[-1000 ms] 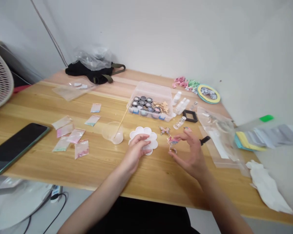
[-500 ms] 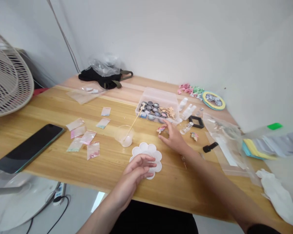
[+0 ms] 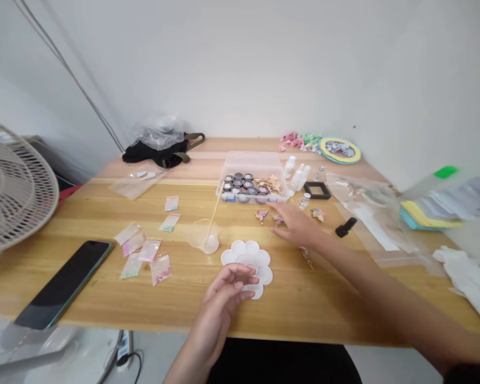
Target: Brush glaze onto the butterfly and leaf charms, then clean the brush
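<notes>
Head view: open, empty right hand [image 3: 298,226] could bump the charms [image 3: 262,215] at its 9 o'clock — left hand [image 3: 220,304] curled, grip unclear.

My table [image 3: 304,301] is smooth varnished wood with a soft sheen. The flower-shaped palette [image 3: 264,275] looks like matt white plastic; the cup [image 3: 203,237] and box [image 3: 252,162] are clear, glossy plastic, the stick [image 3: 215,216] plain pale wood, the small bags [image 3: 160,269] thin shiny plastic.
</notes>
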{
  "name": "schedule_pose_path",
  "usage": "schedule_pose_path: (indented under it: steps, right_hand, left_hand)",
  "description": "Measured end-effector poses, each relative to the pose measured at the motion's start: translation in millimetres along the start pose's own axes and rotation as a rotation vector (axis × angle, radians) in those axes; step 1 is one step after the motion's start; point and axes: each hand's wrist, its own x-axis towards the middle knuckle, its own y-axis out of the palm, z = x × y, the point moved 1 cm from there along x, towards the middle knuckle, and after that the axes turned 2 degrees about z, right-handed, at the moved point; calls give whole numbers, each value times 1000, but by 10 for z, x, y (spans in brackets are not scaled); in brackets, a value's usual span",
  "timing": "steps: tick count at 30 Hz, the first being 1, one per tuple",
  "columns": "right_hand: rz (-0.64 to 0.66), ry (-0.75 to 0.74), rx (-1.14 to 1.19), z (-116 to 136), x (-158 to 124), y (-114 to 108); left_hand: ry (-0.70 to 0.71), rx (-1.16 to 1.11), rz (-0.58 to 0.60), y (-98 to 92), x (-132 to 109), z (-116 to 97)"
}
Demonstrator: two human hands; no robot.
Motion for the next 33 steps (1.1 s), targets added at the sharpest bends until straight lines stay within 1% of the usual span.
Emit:
schedule_pose_path:
  steps: [2,6,9,11,12,13,15,16,17,18,19,20,22,24,27,29,31,33]
  right_hand:
    - [-35,23,-11,-43,-194,-134]
    - [-80,98,-21,-192,-704,-360]
    - [-102,135,-8,-272,-1070,-445]
    - [-122,143,8,-293,-1250,-458]
    - [-131,138,19,-297,-1313,-454]
    - [-138,127,33,-300,-1359,-444]
    - [-151,95,64,-310,-1405,-409]
    - [-161,80,80,-317,-1410,-386]
    - [-173,68,99,-326,-1406,-362]
    - [-190,60,119,-334,-1398,-336]
    - [-209,57,142,-341,-1387,-309]
    - [-227,59,169,-346,-1377,-281]
    - [-253,71,232,-352,-1361,-228]
    - [-257,90,304,-356,-1358,-186]
    - [-246,142,421,-343,-1368,-167]
    - [-239,203,523,-288,-1370,-184]
    - [-217,282,656,-178,-1358,-200]
    - [-153,352,815,-18,-1327,-185]
  left_hand:
    - [-13,9,9,22,-7,8]
    - [-50,52,24,105,-17,63]
    - [-123,83,93,236,-7,151]
    - [-178,103,160,332,26,192]
    - [-185,123,173,369,56,193]
    - [-167,156,166,394,94,176]
    - [-63,272,77,397,182,83]
    - [1,346,22,377,222,16]
    - [37,399,-37,345,251,-54]
    - [35,425,-82,305,266,-120]
    - [-4,412,-98,262,265,-174]
    - [-84,376,-92,219,247,-214]
    - [-186,295,-153,130,166,-257]
    - [-272,275,-222,42,59,-250]
    - [-297,251,-296,-102,-56,-189]
    - [-272,223,-307,-200,-69,-145]
    - [-246,187,-303,-292,-36,-115]
    - [-246,148,-291,-371,17,-102]
